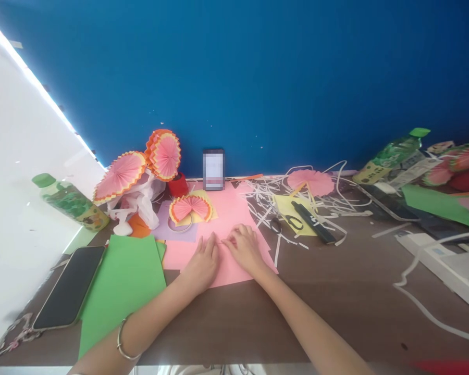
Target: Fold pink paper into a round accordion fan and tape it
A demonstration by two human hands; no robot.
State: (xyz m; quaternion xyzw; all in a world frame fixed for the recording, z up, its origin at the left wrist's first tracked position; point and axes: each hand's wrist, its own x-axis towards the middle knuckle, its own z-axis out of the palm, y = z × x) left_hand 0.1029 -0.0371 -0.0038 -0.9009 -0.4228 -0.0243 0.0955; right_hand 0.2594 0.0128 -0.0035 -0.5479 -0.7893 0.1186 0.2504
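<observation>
My left hand [203, 263] lies flat on a pink paper sheet [229, 213] in the middle of the brown table, fingers stretched out and together. My right hand [245, 249] rests on the same sheet just to the right, fingers curled down with the tips pressing the paper near the left hand's fingertips. Neither hand lifts anything off the table. A small half-open pink and orange paper fan [190, 207] lies on a lilac sheet just beyond the hands.
Green paper sheets [121, 284] and a dark phone [71, 291] lie at the left. Finished paper fans [140, 166] stand at the back left beside a green-capped bottle [68, 200]. Scissors [287, 224], a black marker [312, 221] and white paper strips [266, 198] lie right. An upright phone [213, 169] leans on the blue wall.
</observation>
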